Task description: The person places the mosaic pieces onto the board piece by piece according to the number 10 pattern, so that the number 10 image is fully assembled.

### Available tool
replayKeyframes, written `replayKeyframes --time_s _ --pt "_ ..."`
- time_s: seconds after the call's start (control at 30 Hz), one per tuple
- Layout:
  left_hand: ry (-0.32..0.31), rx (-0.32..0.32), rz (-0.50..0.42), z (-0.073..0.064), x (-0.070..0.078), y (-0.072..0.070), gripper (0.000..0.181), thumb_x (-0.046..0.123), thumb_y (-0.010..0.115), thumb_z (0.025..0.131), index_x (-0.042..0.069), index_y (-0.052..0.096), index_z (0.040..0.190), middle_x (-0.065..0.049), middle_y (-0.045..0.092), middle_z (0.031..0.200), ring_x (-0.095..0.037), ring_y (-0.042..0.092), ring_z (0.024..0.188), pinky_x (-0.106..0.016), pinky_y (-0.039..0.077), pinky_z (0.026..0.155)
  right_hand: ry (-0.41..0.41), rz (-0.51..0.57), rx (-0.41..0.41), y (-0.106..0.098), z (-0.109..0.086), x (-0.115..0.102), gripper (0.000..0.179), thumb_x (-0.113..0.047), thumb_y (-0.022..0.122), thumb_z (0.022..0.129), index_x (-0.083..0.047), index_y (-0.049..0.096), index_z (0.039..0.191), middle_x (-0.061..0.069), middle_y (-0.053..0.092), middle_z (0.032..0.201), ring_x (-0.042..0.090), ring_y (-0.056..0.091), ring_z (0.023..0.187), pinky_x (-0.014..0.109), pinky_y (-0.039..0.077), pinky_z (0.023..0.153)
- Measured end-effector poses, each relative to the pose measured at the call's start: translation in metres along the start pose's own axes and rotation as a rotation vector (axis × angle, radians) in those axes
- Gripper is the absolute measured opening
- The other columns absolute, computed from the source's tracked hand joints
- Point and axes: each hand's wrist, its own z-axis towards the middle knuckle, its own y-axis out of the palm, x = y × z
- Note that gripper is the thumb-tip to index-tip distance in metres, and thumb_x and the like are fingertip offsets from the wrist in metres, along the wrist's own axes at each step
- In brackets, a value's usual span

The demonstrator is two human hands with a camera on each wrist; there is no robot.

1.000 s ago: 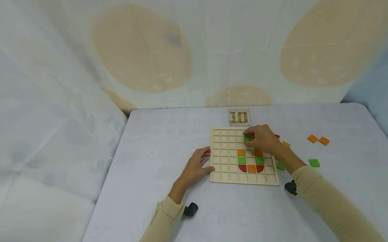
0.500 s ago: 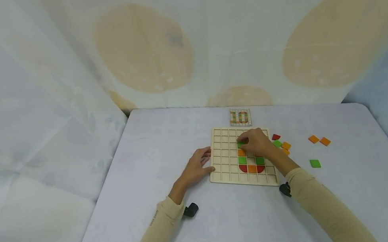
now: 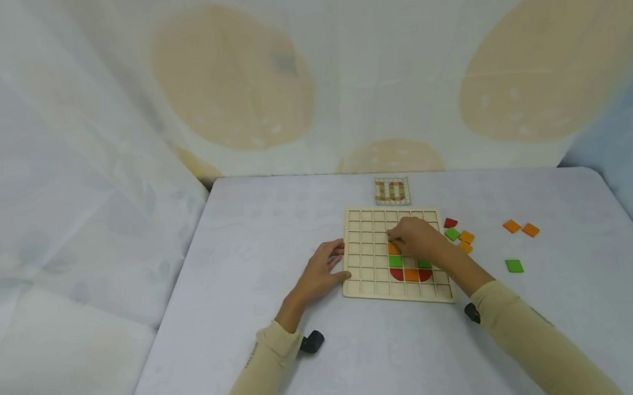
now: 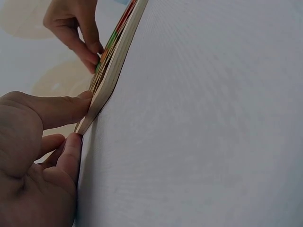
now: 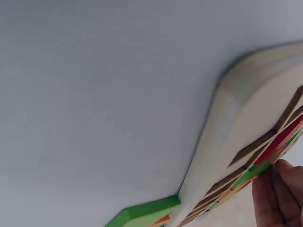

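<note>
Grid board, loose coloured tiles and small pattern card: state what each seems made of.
Grid board: probably wood, matte, judging by its pale tan surface and thick edge. Loose coloured tiles: painted wood or plastic, unclear which; solid, even colour. Small pattern card: likely paper or thin card, given its printed grid; finish too small to tell.

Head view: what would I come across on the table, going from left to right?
Left hand → wooden grid board → cluster of small loose tiles just past its right edge → lone green tile → rightmost orange tile.
</note>
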Motion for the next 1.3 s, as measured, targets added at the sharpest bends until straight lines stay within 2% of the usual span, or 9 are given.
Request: replayKeyframes --time_s 0.07,0.2,0.3,0.43,0.6,0.7,1.03,1.17,1.3 --pt "-0.006 0.004 0.006 0.000 0.000 -0.001 0.080 -0.004 0.075 0.082 0.002 0.033 0.149 -0.008 0.041 0.140 -0.017 0.043 0.130 -0.015 0.036 0.109 -0.007 0.009 -0.004 -0.002 -0.003 -0.003 0.012 -0.001 0.065 0.090 0.002 0.075 0.095 0.017 0.072 0.100 0.016 0.051 0.062 0.024 0.044 0.054" --pt "-0.011 0.022 0.005 -0.001 0.000 -0.004 0.078 -0.003 0.075 0.082 0.004 0.034 0.148 -0.007 0.042 0.140 -0.018 0.043 0.130 -0.016 0.037 0.109 0.080 0.143 0.008 -0.010 -0.008 0.003 0.019 -0.006 0.063 0.093 0.000 0.074 0.108 0.014 0.067 0.120 0.024 0.066 0.083 0.029 0.057 0.067" --pt "-0.006 0.023 -0.002 0.000 -0.001 -0.005 0.078 -0.002 0.076 0.082 0.005 0.035 0.148 -0.007 0.042 0.140 -0.018 0.043 0.130 -0.018 0.037 0.110 0.200 0.233 0.081 -0.022 -0.013 0.014 0.022 -0.008 0.062 0.095 0.000 0.072 0.112 0.015 0.066 0.121 0.030 0.065 0.100 0.040 0.061 0.081" --pt "0.001 0.018 -0.002 0.000 -0.003 -0.003 0.078 -0.001 0.076 0.082 0.005 0.035 0.148 -0.008 0.042 0.140 -0.019 0.043 0.130 -0.019 0.037 0.110 0.384 0.211 0.152 -0.040 -0.025 0.036 0.024 -0.010 0.059 0.096 0.004 0.069 0.113 0.020 0.065 0.113 0.035 0.061 0.099 0.050 0.058 0.084" --pt "-0.013 0.013 0.014 -0.002 -0.001 -0.003 0.079 -0.001 0.075 0.082 0.004 0.033 0.149 -0.008 0.042 0.140 -0.018 0.043 0.130 -0.015 0.036 0.109 0.623 0.136 0.056 -0.048 -0.041 0.060 0.035 -0.021 0.057 0.096 0.006 0.062 0.116 0.025 0.061 0.111 0.035 0.057 0.096 0.046 0.058 0.080" --pt "-0.015 0.009 0.027 -0.002 0.000 -0.004 0.079 -0.001 0.075 0.083 0.003 0.033 0.149 -0.007 0.042 0.140 -0.017 0.043 0.130 -0.014 0.036 0.108 0.709 0.138 -0.029 -0.046 -0.046 0.068 0.045 -0.028 0.060 0.094 0.009 0.057 0.119 0.028 0.058 0.113 0.035 0.057 0.091 0.041 0.059 0.074" --pt "-0.009 0.006 0.008 0.000 0.001 -0.005 0.079 -0.004 0.075 0.082 0.002 0.033 0.149 -0.008 0.041 0.140 -0.017 0.042 0.131 -0.015 0.036 0.109 0.780 0.161 0.023 -0.036 -0.040 0.072 0.038 -0.022 0.066 0.091 0.008 0.061 0.114 0.027 0.060 0.109 0.034 0.056 0.087 0.036 0.059 0.070" --pt "-0.009 0.008 0.012 0.000 0.000 -0.005 0.079 -0.003 0.075 0.082 0.003 0.033 0.149 -0.008 0.041 0.141 -0.018 0.042 0.131 -0.015 0.036 0.109 0.739 0.167 0.048 -0.035 -0.036 0.072 0.031 -0.008 0.062 0.089 0.007 0.064 0.116 0.026 0.060 0.110 0.036 0.054 0.093 0.044 0.058 0.081" --pt "-0.010 0.006 0.013 0.000 -0.003 -0.005 0.079 -0.003 0.075 0.083 0.004 0.032 0.149 -0.007 0.041 0.141 -0.017 0.042 0.131 -0.014 0.036 0.109 0.700 0.188 0.066 -0.033 -0.033 0.072 0.037 0.001 0.056 0.085 0.006 0.062 0.122 0.029 0.056 0.118 0.040 0.049 0.102 0.054 0.053 0.093"
